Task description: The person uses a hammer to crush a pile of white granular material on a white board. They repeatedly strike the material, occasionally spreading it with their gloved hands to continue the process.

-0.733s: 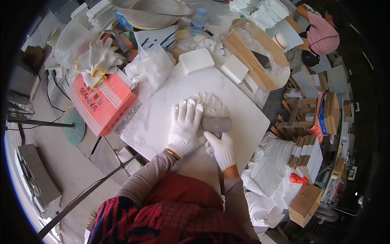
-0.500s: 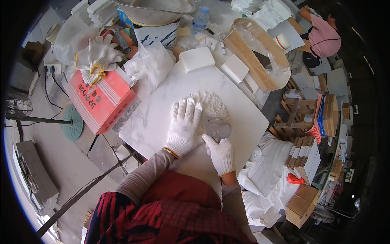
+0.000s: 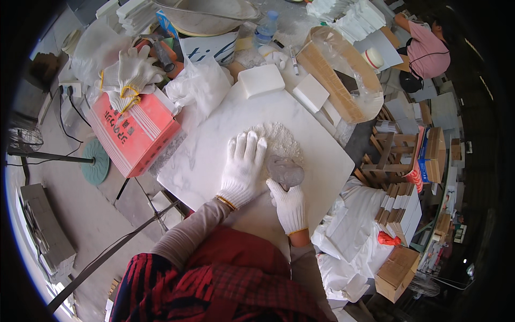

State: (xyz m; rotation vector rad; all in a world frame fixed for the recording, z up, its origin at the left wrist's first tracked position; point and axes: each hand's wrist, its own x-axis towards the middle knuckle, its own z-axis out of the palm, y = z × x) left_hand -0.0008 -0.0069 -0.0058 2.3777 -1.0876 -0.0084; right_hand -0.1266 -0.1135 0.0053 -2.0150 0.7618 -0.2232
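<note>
Grey mallet [image 3: 286, 170] with a blurred head sits at the near edge of a heap of white powder [image 3: 279, 138], around the middle of the bench [image 3: 198, 166]. That bench has a pale, grey-veined top with its corners turned to left and right, and a grey floor [image 3: 123, 220] runs off to the left. The gloved right hand [image 3: 290, 206] is curled around the mallet just below its head. The gloved left hand [image 3: 241, 166] lies flat, palm down with fingers extended, beside the powder's left edge; whether anything is under it, I cannot tell. On the far side, a white block [image 3: 261, 80] and a second block [image 3: 311, 93] stand before a long cardboard tray [image 3: 316, 63]. A crumpled plastic bag [image 3: 199, 88] crowds the far left edge, next to a red box [image 3: 131, 129] topped with spare gloves [image 3: 134, 75]. Beyond stand a clear bottle [image 3: 265, 29] and a wide bowl [image 3: 206, 15]. White sheeting [image 3: 343, 231] fills the near right; far right, a person in pink [image 3: 429, 51] bends over.
</note>
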